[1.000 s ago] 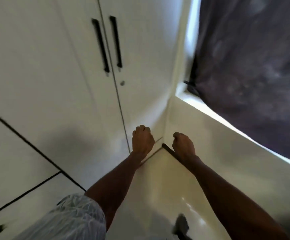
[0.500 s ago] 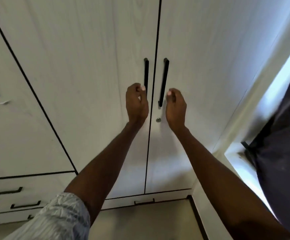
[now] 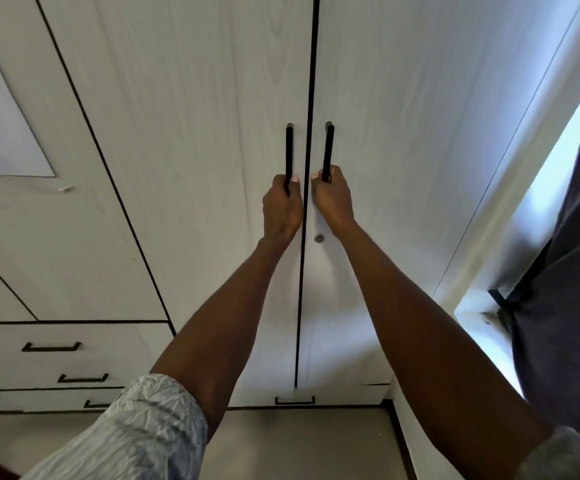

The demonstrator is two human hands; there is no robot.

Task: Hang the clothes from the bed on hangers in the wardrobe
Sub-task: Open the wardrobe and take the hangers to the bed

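A white wardrobe fills the view, its two tall doors (image 3: 195,116) closed with a dark seam between them. My left hand (image 3: 281,209) grips the lower end of the left black bar handle (image 3: 289,150). My right hand (image 3: 333,200) grips the lower end of the right black bar handle (image 3: 328,147). A small round lock (image 3: 319,238) sits on the right door just below my right hand. No clothes, hangers or bed are in view.
Drawers with black handles (image 3: 51,347) stack at the lower left. A low drawer pull (image 3: 294,400) sits under the doors. A dark curtain (image 3: 565,271) hangs at the right beside a bright window strip. Pale floor (image 3: 299,445) lies below.
My view swung up from the floor corner to the wardrobe doors. Both hands rose to the bar handles and closed round them.
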